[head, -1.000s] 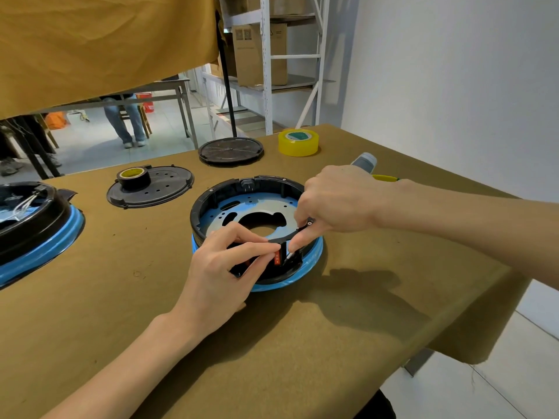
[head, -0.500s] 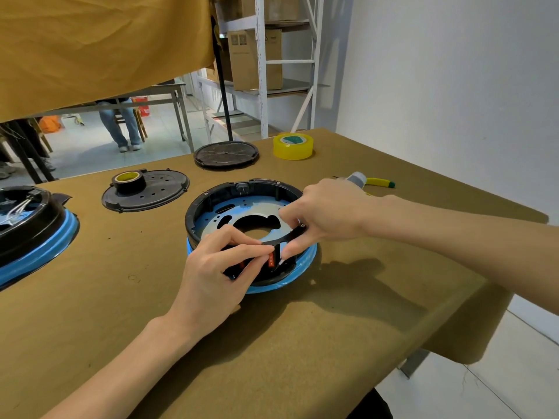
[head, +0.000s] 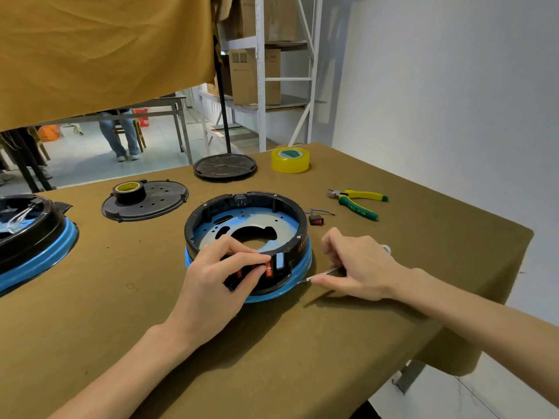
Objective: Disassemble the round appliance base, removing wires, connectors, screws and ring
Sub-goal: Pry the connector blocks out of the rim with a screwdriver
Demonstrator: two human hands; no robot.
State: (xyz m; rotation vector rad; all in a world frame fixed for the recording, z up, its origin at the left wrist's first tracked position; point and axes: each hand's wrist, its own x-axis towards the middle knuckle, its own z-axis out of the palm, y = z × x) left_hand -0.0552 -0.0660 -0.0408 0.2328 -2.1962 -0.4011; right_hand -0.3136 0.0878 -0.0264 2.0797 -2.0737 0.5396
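Pinching the red switch on the near wall of the round base, the left hand is closed on it; the right hand grips a thin tool, lying across the bench, tip toward the rim. Base sits open-side up, mid-bench. Switch removal appears underway; next likely needs prying its clips.

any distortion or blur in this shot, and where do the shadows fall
Head view: wide-angle bending bows the white shelf uprights; the right hand casts a soft shadow toward the camera on the brown cloth-covered table; the round black-and-blue appliance base is sharp, edges softer.
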